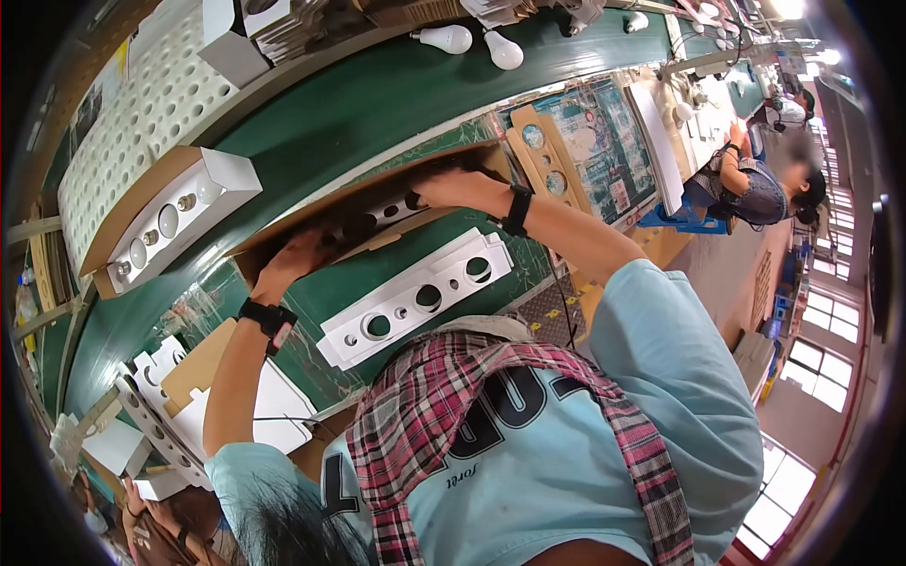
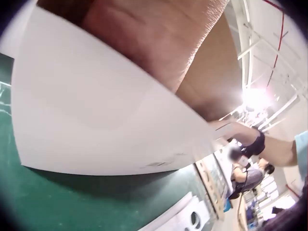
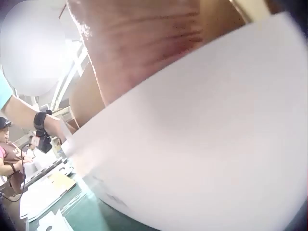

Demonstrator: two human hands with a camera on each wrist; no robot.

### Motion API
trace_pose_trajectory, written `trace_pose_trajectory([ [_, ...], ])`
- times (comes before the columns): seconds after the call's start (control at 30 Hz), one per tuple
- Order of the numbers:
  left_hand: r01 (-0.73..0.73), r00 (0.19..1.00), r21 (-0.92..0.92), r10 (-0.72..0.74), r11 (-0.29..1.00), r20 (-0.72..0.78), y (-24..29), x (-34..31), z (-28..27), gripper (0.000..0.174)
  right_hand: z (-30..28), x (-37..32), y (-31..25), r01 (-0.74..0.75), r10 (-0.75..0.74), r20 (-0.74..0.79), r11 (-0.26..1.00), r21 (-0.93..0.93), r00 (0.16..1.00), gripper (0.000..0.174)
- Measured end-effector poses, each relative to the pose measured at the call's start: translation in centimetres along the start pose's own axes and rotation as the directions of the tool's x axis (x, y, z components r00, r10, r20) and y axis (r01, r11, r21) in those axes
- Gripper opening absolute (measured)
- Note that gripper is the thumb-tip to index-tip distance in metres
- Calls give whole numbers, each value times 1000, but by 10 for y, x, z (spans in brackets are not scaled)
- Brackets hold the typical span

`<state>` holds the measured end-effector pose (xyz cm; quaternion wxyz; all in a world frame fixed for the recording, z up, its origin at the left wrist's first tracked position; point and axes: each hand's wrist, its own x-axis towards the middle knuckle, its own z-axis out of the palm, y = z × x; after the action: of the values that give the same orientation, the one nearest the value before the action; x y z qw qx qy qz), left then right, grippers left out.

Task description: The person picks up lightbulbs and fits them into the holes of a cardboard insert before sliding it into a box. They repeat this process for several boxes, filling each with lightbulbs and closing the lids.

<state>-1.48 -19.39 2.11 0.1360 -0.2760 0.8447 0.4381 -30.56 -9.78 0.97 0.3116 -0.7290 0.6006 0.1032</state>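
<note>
I see the left hand (image 1: pixel 300 253) at the left end and the right hand (image 1: pixel 460 189) at the right end of a long open cardboard box (image 1: pixel 354 209) on the green bench (image 1: pixel 302 311). Both reach inside (its walls hide the fingers, so I cannot tell their grip). A white holed panel (image 1: pixel 396 292) lies nearer; a bulb box (image 1: pixel 231 179) sits left.

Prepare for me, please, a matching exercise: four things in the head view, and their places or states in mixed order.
1. Central box
2. White insert
3. Two bulbs
4. Left box

A. Holding several bulbs
B. Between central box and blue shirt
C. Left hand and right hand reach inside
D. Loose, near the top edge

1-C, 2-B, 3-D, 4-A
</note>
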Motion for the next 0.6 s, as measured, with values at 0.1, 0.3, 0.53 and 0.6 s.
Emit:
trace_pose_trajectory([
  [0.1,-38,994,194,56,980,-90,-4,6,13,39,8,-9,6,39,-28,-139,996,75,990,30],
  [0.3,-242,912,506,372,828,-172,7,16,17,41,24,-4,26,133,-86,-237,973,189,968,27],
  [0.53,-2,997,392,-27,920,70,6,50,11,44,-26,-1,-13,186,-198,89,974,129,976,30],
  [0.6,31,979,421,-112,907,168,25,52,-2,46,-17,17,-9,133,-151,205,986,97,967,33],
])
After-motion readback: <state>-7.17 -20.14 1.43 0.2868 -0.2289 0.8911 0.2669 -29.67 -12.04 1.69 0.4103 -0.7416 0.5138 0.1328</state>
